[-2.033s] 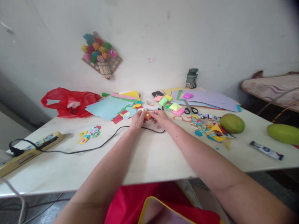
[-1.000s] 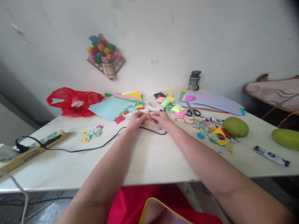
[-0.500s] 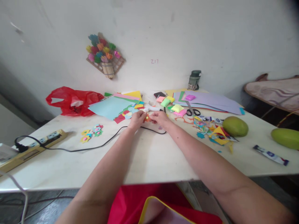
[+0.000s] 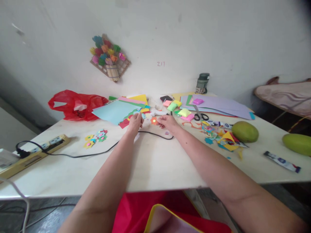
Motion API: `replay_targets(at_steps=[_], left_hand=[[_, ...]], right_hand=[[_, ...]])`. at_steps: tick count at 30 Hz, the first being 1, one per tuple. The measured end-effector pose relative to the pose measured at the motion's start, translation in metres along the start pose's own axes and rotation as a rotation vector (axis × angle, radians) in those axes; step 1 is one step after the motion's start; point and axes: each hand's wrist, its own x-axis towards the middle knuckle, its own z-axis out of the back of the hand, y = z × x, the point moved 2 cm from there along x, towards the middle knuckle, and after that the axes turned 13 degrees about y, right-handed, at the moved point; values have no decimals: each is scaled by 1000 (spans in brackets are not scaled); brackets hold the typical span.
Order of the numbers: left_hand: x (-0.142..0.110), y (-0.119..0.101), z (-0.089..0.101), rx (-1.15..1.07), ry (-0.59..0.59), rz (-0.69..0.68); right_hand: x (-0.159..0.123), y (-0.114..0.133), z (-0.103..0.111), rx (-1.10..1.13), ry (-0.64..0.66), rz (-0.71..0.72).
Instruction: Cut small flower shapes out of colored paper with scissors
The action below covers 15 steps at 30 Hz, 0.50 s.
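Observation:
My right hand (image 4: 167, 122) pinches a small orange paper flower (image 4: 154, 121) with a yellow centre, just above the white table (image 4: 155, 161). My left hand (image 4: 135, 122) has its fingers curled over the pile of coloured paper cut-outs (image 4: 132, 116) at the far middle of the table; whether it holds a piece is hidden. A white glue gun (image 4: 157, 113) lies just behind the hands, and its black cord (image 4: 102, 151) runs left across the table. Several finished paper flowers (image 4: 95, 138) lie to the left.
A power strip (image 4: 34, 154) sits at the left edge, a red plastic bag (image 4: 76, 105) behind it. Coloured paper sheets (image 4: 213, 105), scissors (image 4: 201, 116), sticky-note pads (image 4: 183, 112), paper scraps (image 4: 222, 137), two green fruits (image 4: 245, 131) and a wrapped tube (image 4: 282, 161) fill the right side.
My left hand has let go of the orange flower and moved left onto the cut-outs. My right hand stays in place, now holding the flower alone.

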Motion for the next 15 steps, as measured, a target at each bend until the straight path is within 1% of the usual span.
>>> replay_targets(at_steps=[4, 6, 9, 12, 15], left_hand=[[0, 3, -1, -160, 140, 37], [0, 5, -1, -249, 180, 60], [-1, 6, 0, -311, 218, 66], [-2, 5, -2, -302, 241, 56], [-2, 5, -7, -273, 238, 46]], right_hand=[[0, 0, 1, 0, 8, 23], [0, 0, 1, -1, 2, 30], [0, 0, 2, -2, -6, 40], [0, 0, 1, -14, -4, 44], [1, 0, 0, -34, 1, 39]])
